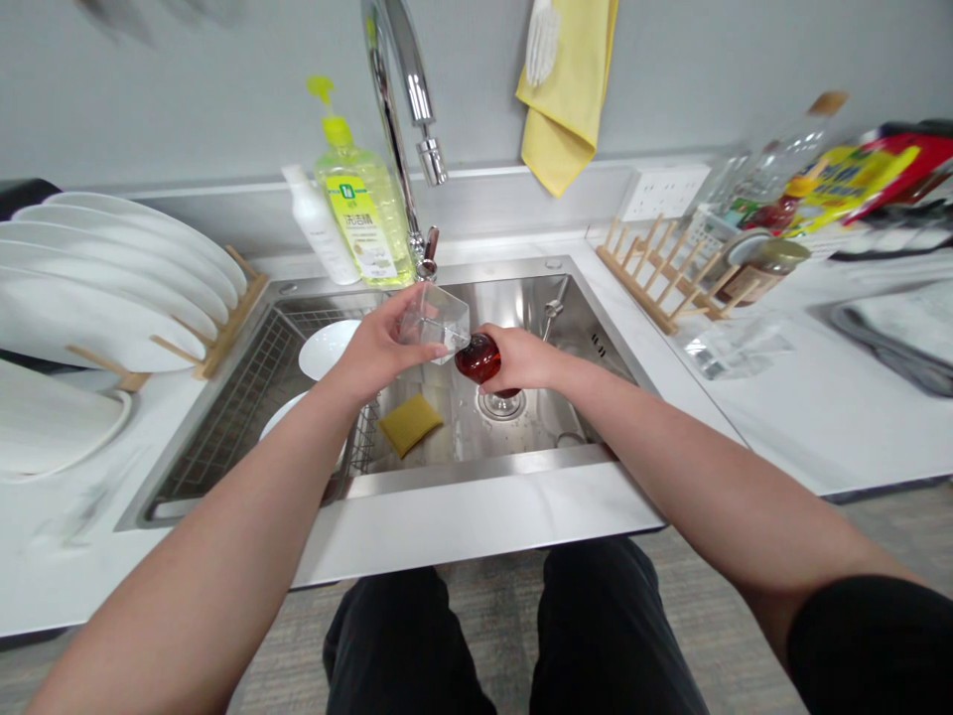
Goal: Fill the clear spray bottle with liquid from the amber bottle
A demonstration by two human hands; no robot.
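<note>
Directly above a rectangular stainless-steel sink (483, 472), clamped a clear, angular container (436, 323) in the fingers of the left hand (377, 346) and, just beside it, a rounded, glossy dark-red vessel (477, 359) in those of the right hand (522, 359).

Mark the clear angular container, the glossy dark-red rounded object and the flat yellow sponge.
Clear angular container (445, 320): head view, see-through wall.
Glossy dark-red rounded object (478, 357): head view, middle of exposed surface.
Flat yellow sponge (410, 425): head view, middle of upper face.

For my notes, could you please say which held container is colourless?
The clear box in the left hand; the right hand holds a rounded, dark red container.
</note>
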